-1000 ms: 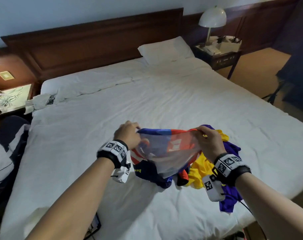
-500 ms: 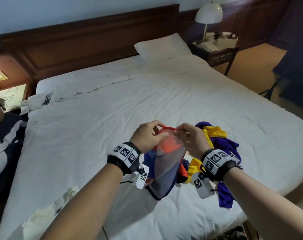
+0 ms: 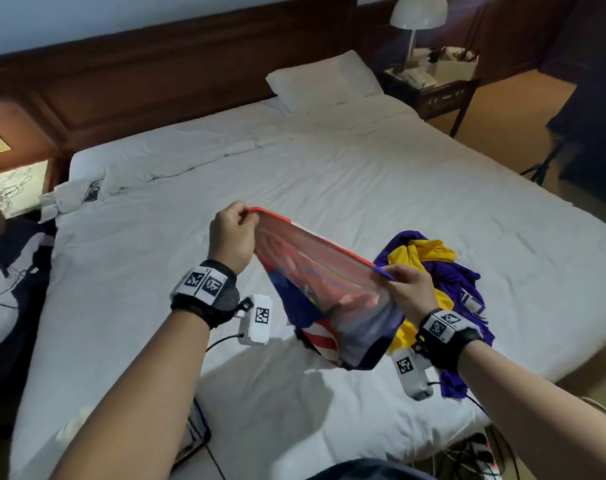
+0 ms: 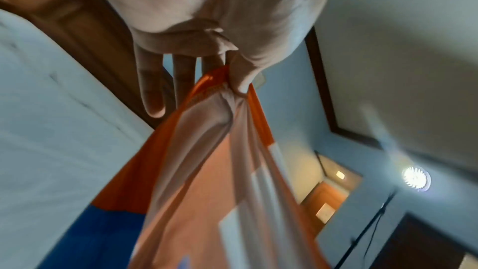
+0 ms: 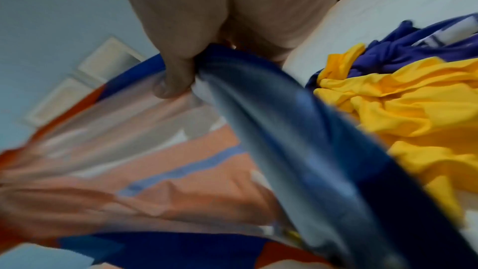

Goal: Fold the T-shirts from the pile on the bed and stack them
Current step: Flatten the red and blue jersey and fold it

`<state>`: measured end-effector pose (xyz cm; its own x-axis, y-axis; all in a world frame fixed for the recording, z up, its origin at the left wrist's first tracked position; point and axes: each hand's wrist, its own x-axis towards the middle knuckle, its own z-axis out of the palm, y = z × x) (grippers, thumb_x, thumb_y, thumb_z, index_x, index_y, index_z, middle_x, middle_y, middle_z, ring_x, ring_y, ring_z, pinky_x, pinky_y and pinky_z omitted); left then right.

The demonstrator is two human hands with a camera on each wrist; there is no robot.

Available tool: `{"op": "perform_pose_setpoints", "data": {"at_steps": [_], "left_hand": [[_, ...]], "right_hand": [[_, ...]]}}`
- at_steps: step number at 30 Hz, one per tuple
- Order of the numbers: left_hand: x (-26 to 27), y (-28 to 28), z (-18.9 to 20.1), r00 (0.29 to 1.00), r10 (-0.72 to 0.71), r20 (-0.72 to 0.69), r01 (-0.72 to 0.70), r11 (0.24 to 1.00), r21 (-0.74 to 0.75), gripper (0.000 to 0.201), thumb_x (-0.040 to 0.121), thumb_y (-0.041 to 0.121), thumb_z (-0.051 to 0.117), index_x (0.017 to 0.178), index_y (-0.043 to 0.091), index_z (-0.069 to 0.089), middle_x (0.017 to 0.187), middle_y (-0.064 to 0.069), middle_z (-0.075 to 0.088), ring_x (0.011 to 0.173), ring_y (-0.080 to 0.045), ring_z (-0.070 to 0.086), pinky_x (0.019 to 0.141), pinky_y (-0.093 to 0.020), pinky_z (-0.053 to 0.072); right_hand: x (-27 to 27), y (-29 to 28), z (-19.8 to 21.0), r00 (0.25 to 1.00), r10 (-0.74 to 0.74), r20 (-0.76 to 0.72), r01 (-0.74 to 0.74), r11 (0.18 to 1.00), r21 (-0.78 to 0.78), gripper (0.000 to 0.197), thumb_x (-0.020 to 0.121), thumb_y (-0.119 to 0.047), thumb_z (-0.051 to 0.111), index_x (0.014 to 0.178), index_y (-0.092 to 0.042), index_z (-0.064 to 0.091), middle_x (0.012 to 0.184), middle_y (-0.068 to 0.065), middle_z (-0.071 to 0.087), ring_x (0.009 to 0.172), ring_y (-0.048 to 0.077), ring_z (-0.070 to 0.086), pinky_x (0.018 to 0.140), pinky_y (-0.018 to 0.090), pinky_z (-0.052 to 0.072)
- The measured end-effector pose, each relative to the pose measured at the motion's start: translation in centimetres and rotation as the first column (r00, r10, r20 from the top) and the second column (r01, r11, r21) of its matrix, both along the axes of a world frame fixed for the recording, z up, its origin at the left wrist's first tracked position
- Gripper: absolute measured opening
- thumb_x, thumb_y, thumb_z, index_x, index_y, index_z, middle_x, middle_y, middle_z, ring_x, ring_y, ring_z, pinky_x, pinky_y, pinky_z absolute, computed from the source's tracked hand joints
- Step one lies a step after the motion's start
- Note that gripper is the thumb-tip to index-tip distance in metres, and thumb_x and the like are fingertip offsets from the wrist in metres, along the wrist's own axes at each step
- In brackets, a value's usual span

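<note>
Since half a second ago both hands have drawn apart, stretching the red-and-blue T-shirt (image 3: 324, 289) taut between them above the bed (image 3: 329, 174). Left hand (image 3: 233, 237) and right hand (image 3: 408, 293) fingers each pinch its edge. Thin, limp, slippery-looking fabric; best gripped at its corners.

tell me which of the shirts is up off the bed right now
The red and blue shirt, stretched in the air between the left hand and right hand, each pinching its edge. The yellow shirt and purple shirt lie crumpled on the bed.
</note>
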<state>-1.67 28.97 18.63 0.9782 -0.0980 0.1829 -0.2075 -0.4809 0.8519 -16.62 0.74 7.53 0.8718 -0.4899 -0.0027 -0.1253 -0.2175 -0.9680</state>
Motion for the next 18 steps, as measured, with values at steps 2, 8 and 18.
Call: {"op": "perform_pose_setpoints", "data": {"at_steps": [2,8,18], "left_hand": [[-1.0,0.2,-0.6,0.999,-0.035,0.01,0.033,0.993,0.115,0.011,0.095,0.013,0.055,0.093,0.017,0.065,0.075,0.0,0.07,0.075,-0.027,0.068,0.075,-0.046,0.056],[-4.5,-4.5,-1.7,0.853,-0.491,-0.174,0.515,0.847,0.135,0.04,0.101,0.017,0.052,0.137,0.031,0.06,0.1,-0.004,0.075,0.085,-0.023,0.069,0.081,-0.038,0.058],[-1.6,-1.0,-0.4,0.958,-0.278,-0.07,0.284,0.953,0.109,0.022,0.092,0.032,0.06,0.086,0.014,0.073,0.079,-0.008,0.072,0.08,-0.031,0.068,0.076,-0.046,0.057]], "right_hand": [[1.2,1.3,2.3,0.996,0.077,0.055,-0.076,0.997,-0.021,0.02,0.089,-0.014,0.077,0.071,-0.019,0.071,0.061,-0.01,0.06,0.059,0.0,0.048,0.058,0.02,0.041],[5.1,6.0,7.0,0.927,0.357,0.116,-0.343,0.931,-0.129,0.03,0.091,-0.04,0.073,0.083,-0.012,0.071,0.068,0.012,0.058,0.065,0.013,0.048,0.06,0.033,0.038],[0.5,2.4,-0.1,0.999,0.037,0.035,-0.019,0.911,-0.412,0.011,0.085,-0.003,0.079,0.095,-0.01,0.08,0.086,-0.004,0.068,0.078,0.002,0.061,0.074,0.006,0.045]]}}
